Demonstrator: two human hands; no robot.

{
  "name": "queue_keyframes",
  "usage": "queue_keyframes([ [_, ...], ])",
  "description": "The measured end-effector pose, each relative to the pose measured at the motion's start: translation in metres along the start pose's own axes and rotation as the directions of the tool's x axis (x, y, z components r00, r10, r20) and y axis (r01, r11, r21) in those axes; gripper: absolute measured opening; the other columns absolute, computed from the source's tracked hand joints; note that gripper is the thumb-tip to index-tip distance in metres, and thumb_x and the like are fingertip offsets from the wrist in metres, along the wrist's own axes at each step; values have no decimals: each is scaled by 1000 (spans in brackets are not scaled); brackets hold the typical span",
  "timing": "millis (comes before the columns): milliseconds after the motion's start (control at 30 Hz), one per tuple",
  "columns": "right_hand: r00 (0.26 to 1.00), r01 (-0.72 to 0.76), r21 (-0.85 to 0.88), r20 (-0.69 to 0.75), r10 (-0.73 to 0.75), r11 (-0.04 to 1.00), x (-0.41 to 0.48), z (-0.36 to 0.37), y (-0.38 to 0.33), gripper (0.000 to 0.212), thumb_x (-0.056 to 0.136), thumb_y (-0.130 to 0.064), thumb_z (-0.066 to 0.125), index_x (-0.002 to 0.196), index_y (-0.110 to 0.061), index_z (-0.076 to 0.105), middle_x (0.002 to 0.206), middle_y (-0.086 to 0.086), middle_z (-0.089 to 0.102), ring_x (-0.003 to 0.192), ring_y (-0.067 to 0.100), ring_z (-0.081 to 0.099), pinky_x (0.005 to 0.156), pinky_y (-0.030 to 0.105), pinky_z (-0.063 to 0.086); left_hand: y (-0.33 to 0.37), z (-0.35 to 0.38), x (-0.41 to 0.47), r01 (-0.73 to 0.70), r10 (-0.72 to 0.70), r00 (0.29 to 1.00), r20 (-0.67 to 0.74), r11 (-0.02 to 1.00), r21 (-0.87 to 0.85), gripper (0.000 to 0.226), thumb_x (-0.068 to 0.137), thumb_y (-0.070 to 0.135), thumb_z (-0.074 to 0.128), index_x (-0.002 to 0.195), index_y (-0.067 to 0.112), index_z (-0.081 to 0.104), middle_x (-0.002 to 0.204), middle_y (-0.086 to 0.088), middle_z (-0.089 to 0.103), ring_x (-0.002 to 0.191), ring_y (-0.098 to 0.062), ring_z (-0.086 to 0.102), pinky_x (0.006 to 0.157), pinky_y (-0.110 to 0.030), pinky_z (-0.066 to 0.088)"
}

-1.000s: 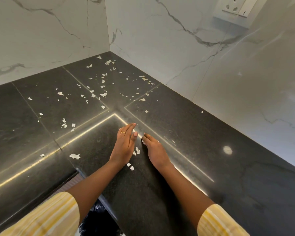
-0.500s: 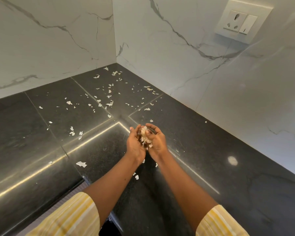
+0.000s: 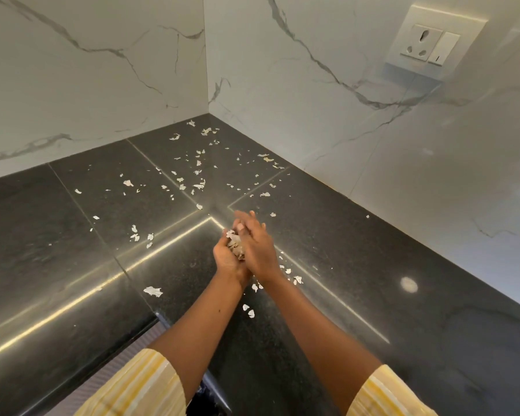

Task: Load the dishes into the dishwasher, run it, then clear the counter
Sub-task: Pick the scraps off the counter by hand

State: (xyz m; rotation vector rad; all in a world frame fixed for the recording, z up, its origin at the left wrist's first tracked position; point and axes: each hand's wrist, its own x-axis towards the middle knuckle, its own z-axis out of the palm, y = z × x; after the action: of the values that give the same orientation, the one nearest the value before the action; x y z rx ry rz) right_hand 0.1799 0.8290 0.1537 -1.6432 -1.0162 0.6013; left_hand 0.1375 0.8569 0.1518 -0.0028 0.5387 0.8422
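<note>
Above the black stone counter (image 3: 373, 295) my two hands are pressed together around a small heap of pale peel scraps (image 3: 234, 246). My left hand (image 3: 226, 259) lies underneath, cupped round the heap. My right hand (image 3: 260, 247) lies over it with straight fingers, covering the scraps. More loose scraps (image 3: 198, 184) lie scattered over the counter towards the corner, and a few lie below my wrists (image 3: 249, 312).
White marble walls meet in a corner behind the counter. A wall socket with a switch (image 3: 427, 46) sits at the upper right. One larger scrap (image 3: 153, 291) lies near the counter's inner front edge (image 3: 150, 322). Something dark (image 3: 204, 397) shows below that edge.
My hands swept scraps together on the counter, lifted the heap, and now the right hand has turned over on top of the left.
</note>
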Motion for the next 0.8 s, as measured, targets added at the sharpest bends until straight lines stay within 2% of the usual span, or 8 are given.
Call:
queue_keyframes([
  [67,975,-64,161,-201,96,985,-3,-13,7,27,97,-14,43,119,-17,60,117,0,63,109,11,55,89,7,40,16,-3,9,-14,12,1000,-18,997,-74,37,100,20,28,87,6,59,87,-8,60,81,-18,58,78,-27,53],
  [167,895,-227,-44,-402,191,973,-19,-48,40,23,98,-16,43,110,-13,63,102,4,69,90,16,61,65,0,36,48,-10,19,-46,43,998,-39,996,-73,37,99,18,28,87,5,60,85,-8,60,77,-17,59,65,-23,56],
  [300,886,-375,-440,-429,177,816,-51,-84,87,31,99,-20,38,126,-10,52,124,11,59,117,28,52,93,32,39,96,-25,26,-60,60,998,-3,997,-38,39,100,20,25,88,7,59,88,-6,59,79,-16,58,84,-24,46],
  [533,965,-236,-777,-119,232,583,-38,-5,80,63,98,-50,21,148,-12,16,157,5,9,145,19,6,116,31,4,152,-28,31,-65,65,998,13,997,-43,40,100,21,24,88,8,60,89,-3,60,79,-14,59,81,-22,48],
  [600,967,-191,-726,-23,253,661,-41,22,71,61,98,-52,22,149,-21,13,156,2,16,144,18,11,115,31,6,163,-29,33,-48,49,999,23,998,-33,39,99,20,24,87,9,60,89,-3,60,78,-14,59,77,-22,48],
  [667,952,-265,-369,46,302,891,-49,37,54,58,93,-61,25,146,-41,13,150,-6,33,141,14,23,114,34,15,175,-30,37,-37,37,999,31,999,-21,40,99,20,23,87,10,59,89,-2,59,78,-13,58,79,-21,47],
  [733,957,-279,6,-75,279,960,-61,38,41,51,87,-65,32,136,-56,22,142,-6,46,135,12,36,110,32,24,188,-32,41,-24,25,999,32,1000,-14,41,100,22,22,87,10,59,90,-2,59,78,-13,59,83,-22,46],
  [800,920,-258,23,-299,253,966,-78,28,34,43,87,-59,33,130,-55,30,139,-4,48,133,16,40,106,30,26,201,-34,45,-17,18,999,34,1000,-10,42,100,22,21,87,10,59,89,-2,60,77,-12,59,80,-22,48],
])
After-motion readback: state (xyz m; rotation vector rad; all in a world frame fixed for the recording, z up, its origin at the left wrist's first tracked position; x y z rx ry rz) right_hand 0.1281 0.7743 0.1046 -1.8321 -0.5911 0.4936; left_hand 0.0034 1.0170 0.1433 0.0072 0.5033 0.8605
